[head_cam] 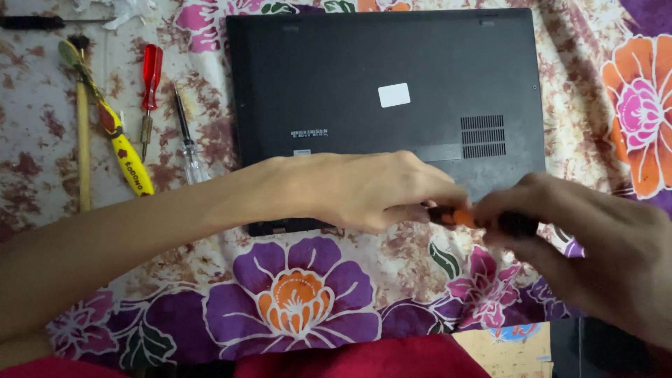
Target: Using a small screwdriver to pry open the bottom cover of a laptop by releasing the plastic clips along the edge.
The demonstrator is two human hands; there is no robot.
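A black laptop (385,63) lies bottom side up on a flowered cloth (301,294), with a white sticker and a vent grille on its base. In front of its near edge, my left hand (350,189) and my right hand (595,245) meet on an orange and black screwdriver (462,217). The left hand's fingers pinch its left end. My right hand wraps around the black part of the handle. Both hands are blurred, and the tool's tip is hidden by my left fingers.
Several tools lie on the cloth left of the laptop: a red-handled screwdriver (150,77), a clear-handled one (190,157), a yellow-handled one (126,157) and a thin wooden stick (84,140). A black tool (31,22) lies at the top left. Red fabric (350,360) covers the bottom edge.
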